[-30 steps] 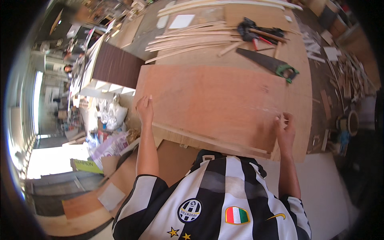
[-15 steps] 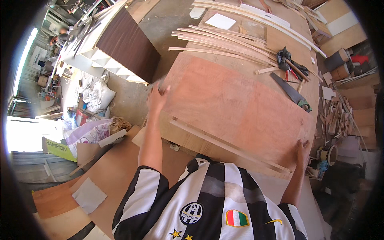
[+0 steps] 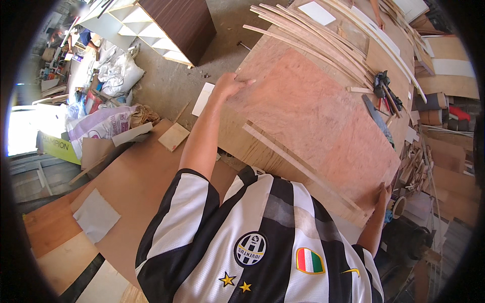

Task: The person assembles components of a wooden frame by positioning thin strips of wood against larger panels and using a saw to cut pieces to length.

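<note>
Evidently a two-handed hold at opposite ends of a plywood sheet

Position: large reddish-brown plywood sheet (image 3: 313, 111) lies slantwise on the pale wooden worktop (image 3: 267, 48), running from far left to near right. A long, narrow pale wood strip (image 3: 303, 169) runs along the sheet's near side; whether fixed or loose, cannot tell.

Hands: well apart. Left hand (image 3: 233, 87) at the sheet's left end, one digit stretched out over the surface, the rest about the edge. Right hand (image 3: 382, 196) at the near right corner, fingers curled at the edge. Undersides hidden, so cannot tell whether either is clamped on the wood.

Surroundings: a fan of thin, pale wooden strips (image 3: 313, 43) lies beyond the far side of the sheet. A handsaw with a dark blade and green handle (image 3: 375, 116) sits just beside its far right edge, near a crumpled black plastic bag (image 3: 380, 83). Another person's forearm (image 3: 376, 12) shows at the far end of the worktop. A dark brown, box-shaped wooden cabinet (image 3: 177, 25) stands on the floor, far left.

Judgement: step in hand looks like handling or aligning the sheet. Any further shift would call for both hands acting together, with the right corner kept off the saw.
</note>
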`<state>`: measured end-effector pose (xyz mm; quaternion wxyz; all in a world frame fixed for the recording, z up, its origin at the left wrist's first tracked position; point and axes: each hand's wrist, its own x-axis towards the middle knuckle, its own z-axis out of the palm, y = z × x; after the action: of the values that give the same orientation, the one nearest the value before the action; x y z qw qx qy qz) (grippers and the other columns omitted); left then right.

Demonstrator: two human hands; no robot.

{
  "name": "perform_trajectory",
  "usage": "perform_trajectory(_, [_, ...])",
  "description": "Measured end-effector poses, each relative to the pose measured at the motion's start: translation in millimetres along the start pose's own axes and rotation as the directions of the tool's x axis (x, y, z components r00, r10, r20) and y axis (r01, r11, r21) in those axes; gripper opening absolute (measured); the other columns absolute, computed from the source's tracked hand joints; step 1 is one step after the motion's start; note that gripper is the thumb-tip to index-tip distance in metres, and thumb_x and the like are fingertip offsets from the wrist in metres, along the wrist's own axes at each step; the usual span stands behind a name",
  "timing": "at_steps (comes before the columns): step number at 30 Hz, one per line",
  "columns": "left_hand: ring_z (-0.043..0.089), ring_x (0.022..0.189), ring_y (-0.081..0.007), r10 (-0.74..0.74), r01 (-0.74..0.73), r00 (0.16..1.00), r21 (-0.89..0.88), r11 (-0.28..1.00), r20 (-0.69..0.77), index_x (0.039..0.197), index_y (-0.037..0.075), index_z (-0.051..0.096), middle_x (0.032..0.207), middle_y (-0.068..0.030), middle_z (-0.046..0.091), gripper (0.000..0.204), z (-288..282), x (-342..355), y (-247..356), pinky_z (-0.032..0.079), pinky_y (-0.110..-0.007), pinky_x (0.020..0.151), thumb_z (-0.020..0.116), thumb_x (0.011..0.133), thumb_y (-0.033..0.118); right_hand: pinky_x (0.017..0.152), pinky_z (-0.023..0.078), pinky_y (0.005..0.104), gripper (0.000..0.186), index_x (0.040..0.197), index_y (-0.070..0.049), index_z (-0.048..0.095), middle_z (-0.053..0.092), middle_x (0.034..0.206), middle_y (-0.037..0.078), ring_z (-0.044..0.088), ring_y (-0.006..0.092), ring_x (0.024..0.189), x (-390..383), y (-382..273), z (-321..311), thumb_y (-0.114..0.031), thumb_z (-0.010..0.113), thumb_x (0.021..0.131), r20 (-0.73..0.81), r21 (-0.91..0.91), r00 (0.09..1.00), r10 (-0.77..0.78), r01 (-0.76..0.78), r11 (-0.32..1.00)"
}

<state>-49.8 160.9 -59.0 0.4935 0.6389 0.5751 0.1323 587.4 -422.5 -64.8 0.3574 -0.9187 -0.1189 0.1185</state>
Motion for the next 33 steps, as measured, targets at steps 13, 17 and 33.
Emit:
perform_trajectory(13, [0.072,0.08,-0.0284,-0.005,0.009,0.99,0.033,0.999,-0.138,0.106,-0.003,0.075,0.089,-0.0188,0.075,0.061,-10,-19,16,0.054,-0.04,0.074,0.084,0.08,0.051,0.061,0.047,0.0285,0.037,0.113,-0.002,0.064,0.064,0.087,0.004,0.06,0.0137,0.072,-20,-37,6,-0.033,0.074,0.095,0.004,0.101,1.0,0.03,-0.031,0.994])
perform_trajectory(17, [0.072,0.078,-0.0249,0.052,-0.049,0.993,0.034,0.998,-0.105,0.101,-0.004,0.075,0.085,-0.018,0.074,0.057,-19,-24,58,0.054,-0.04,0.073,0.083,0.081,0.048,0.08,0.052,0.0386,0.047,0.119,0.002,0.064,0.067,0.105,0.01,0.064,0.0217,0.092,-7,-44,-32,-0.038,0.074,0.095,-0.168,0.089,0.984,0.066,-0.052,0.995])
perform_trajectory(33, [0.065,0.115,-0.0318,0.574,-0.13,0.774,-0.821,0.555,0.266,0.144,0.001,0.046,0.133,-0.0213,0.06,0.074,89,-45,336,0.054,-0.045,0.1,0.053,0.101,0.06,0.104,0.048,0.041,0.052,0.13,0.005,0.062,0.064,0.132,0.016,0.06,0.0292,0.121,92,164,-150,-0.039,0.061,0.101,0.108,0.831,0.967,0.229,-0.214,0.513])
